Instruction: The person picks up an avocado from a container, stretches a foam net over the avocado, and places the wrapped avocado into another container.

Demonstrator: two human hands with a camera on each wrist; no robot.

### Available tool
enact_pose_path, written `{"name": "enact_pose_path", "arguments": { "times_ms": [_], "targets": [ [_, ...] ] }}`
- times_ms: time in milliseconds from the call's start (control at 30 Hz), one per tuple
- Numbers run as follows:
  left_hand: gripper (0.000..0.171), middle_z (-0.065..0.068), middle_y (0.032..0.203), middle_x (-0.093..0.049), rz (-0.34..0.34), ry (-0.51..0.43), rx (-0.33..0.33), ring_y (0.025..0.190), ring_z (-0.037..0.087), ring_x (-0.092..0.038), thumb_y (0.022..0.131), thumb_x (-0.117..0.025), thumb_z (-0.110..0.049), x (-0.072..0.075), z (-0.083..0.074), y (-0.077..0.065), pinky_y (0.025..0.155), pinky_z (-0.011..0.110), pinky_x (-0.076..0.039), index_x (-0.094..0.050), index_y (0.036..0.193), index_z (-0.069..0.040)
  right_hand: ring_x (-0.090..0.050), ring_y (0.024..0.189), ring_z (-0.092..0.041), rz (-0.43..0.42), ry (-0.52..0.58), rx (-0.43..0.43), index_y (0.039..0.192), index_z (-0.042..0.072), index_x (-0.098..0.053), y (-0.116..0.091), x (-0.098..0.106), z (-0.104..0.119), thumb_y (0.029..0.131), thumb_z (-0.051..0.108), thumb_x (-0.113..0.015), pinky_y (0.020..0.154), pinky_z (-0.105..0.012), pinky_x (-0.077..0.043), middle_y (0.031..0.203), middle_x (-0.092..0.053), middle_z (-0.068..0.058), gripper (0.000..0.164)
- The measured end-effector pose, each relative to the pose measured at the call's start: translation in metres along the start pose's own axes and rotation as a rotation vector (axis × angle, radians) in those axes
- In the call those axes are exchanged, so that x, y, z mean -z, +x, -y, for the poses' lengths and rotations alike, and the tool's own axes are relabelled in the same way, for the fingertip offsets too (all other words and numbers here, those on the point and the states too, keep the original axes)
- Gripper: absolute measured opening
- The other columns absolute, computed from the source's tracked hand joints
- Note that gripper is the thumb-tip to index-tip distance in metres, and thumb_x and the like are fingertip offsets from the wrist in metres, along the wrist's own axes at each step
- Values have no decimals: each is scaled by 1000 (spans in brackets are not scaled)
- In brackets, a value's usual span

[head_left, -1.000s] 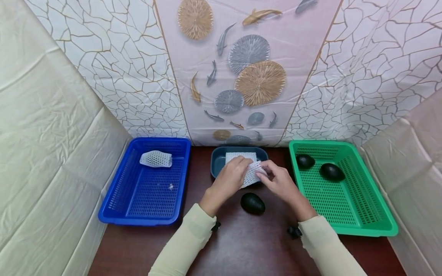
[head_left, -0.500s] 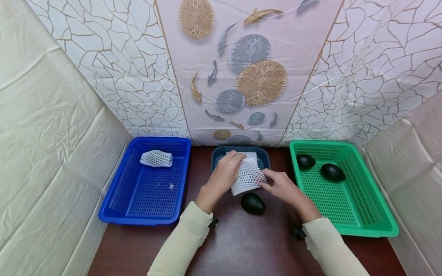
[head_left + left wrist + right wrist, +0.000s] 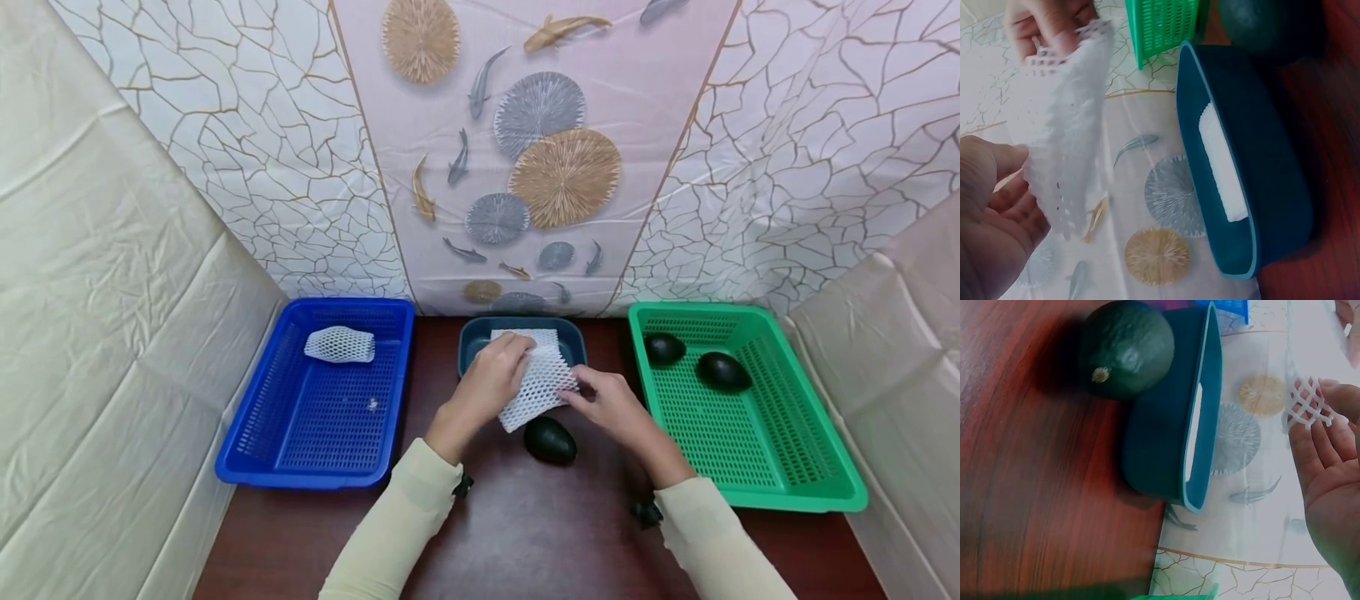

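Both hands hold a white foam net sleeve (image 3: 538, 390) stretched flat over the front of a small teal tub (image 3: 467, 350). My left hand (image 3: 489, 377) pinches its upper left edge; its thumb and fingers close on the mesh in the left wrist view. At the lower right edge, my right hand (image 3: 611, 406) pinches the sleeve's open end between thumb and fingers (image 3: 1310, 450). Just below the sleeve, a dark green avocado (image 3: 550, 442) lies on the table, its stem end visible in the right wrist view. More white foam net (image 3: 1222, 165) lies inside the tub.
On the left stands a blue basket (image 3: 315, 482) with one white net-wrapped piece (image 3: 339, 345) in it. A green basket (image 3: 825, 433) on the right holds two dark avocados (image 3: 723, 372). A patterned cloth backdrop (image 3: 495, 275) rises behind the table.
The sleeve, bunched between the hands a second ago, has been spread out and lowered toward the avocado. The left hand moved slightly left; the right hand slid down to the sleeve's lower edge.
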State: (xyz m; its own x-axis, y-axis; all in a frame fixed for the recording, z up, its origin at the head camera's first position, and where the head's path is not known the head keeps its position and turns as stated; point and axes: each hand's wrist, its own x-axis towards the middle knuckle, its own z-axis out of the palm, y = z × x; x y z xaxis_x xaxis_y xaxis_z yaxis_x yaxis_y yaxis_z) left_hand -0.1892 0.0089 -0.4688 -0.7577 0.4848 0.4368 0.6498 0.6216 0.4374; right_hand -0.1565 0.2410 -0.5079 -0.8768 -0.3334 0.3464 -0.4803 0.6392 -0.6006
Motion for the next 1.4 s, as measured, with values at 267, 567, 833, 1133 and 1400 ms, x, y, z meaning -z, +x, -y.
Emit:
{"name": "enact_pose_path", "arguments": {
  "times_ms": [267,567,833,1133,1400],
  "targets": [
    [30,12,126,-67,-91,75,-81,120,26,-64,99,-67,-19,-6,-4,-4,108,51,-49,-67,126,-4,-53,64,-15,-110,-30,50,87,12,-60,3,2,6,88,6,-81,59,-24,-43,73,-55,3,22],
    [35,7,122,-71,-37,147,-127,113,24,-66,97,-72,-24,-11,-9,-11,98,43,-54,-68,128,-8,-58,73,-7,-155,-10,56,102,6,-69,4,4,13,87,5,-81,63,-33,-54,86,-70,-4,20],
    [24,8,114,-74,-76,52,-128,107,22,-70,100,-68,-12,-11,-13,-11,95,37,-57,-70,122,-5,-65,77,-16,-150,-16,141,109,4,-68,6,9,16,84,3,-82,66,-29,-55,96,-72,-8,29],
    [19,10,106,-72,-157,-3,-113,101,23,-71,97,-69,-1,-6,-10,-10,89,34,-59,-72,115,-3,-62,67,-12,-85,-97,161,100,6,-68,1,4,3,84,5,-83,60,-35,-56,83,-70,-3,22],
    [18,11,103,-71,-185,-5,-58,100,23,-69,97,-69,-5,1,-6,-11,92,35,-58,-72,115,-3,-71,78,-14,-30,-99,121,101,8,-71,-3,3,0,87,6,-81,70,-34,-61,89,-74,-3,18]
  ]
}}
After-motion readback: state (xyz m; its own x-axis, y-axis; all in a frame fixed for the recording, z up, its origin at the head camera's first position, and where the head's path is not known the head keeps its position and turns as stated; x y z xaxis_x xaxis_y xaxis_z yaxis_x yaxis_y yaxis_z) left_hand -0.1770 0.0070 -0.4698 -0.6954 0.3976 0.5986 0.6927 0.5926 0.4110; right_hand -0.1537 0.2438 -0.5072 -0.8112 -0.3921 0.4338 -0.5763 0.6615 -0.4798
